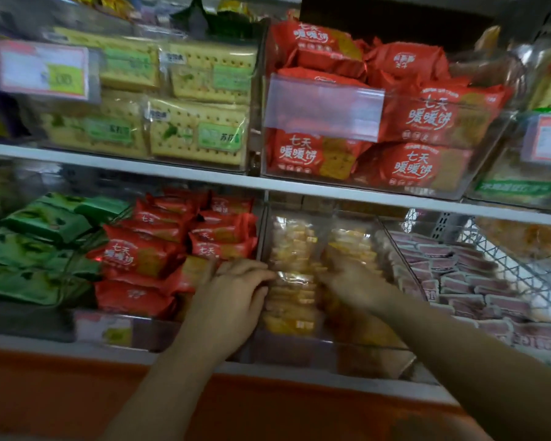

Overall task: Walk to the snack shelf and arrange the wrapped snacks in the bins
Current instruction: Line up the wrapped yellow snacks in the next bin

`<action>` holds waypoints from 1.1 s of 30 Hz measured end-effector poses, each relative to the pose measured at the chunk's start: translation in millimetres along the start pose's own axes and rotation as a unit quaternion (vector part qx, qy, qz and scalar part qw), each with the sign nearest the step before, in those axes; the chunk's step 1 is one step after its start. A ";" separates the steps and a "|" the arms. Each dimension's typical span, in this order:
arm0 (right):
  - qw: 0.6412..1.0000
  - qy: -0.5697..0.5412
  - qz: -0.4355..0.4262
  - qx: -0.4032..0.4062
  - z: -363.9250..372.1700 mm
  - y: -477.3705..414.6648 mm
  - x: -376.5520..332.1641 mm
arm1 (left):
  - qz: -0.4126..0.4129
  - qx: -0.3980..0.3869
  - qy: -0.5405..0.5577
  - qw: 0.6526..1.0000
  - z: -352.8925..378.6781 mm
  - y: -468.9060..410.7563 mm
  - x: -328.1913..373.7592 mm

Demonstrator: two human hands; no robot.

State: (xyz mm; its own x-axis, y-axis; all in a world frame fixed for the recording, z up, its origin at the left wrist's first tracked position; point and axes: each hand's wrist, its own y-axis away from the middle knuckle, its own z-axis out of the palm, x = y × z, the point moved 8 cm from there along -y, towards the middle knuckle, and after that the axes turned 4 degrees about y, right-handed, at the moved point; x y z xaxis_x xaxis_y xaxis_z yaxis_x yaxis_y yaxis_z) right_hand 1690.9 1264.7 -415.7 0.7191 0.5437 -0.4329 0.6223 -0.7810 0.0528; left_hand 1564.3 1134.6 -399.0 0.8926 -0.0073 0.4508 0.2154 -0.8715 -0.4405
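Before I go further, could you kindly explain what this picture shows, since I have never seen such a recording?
There is no machine here: a person wears a camera on the head, looking forward and down at a shop shelf. The two bare arms are theirs. The left hand rests on the clear-wrapped yellow biscuits in the lower middle bin; the right hand reaches into the same bin, too blurred to tell whether it grips anything. Left of that bin lie red packs and green packs; right of it, purple-wrapped snacks. Above stand cracker packs and red biscuit bags.
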 end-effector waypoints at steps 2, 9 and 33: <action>0.998 0.058 -0.022 -0.018 -2.3 -1.4 3.6 | 0.000 -0.006 0.011 1.000 -3.8 0.1 1.3; 0.968 0.233 -0.094 -0.026 -16.1 -24.5 -15.8 | -0.004 -0.013 0.016 1.000 -7.2 -0.8 -2.6; 0.978 0.072 -0.174 -0.093 3.3 -47.2 -26.2 | -0.003 -0.028 0.036 0.999 -12.5 -11.6 -12.6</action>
State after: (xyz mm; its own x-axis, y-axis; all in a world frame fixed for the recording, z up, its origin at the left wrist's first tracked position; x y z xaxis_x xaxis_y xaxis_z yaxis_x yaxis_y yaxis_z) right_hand 1641.6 1286.3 -409.9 0.4826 0.8144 -0.3224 0.8723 -0.4800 0.0931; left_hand 1545.6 1138.7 -389.8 0.8603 -0.0351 0.5085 0.1965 -0.8976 -0.3945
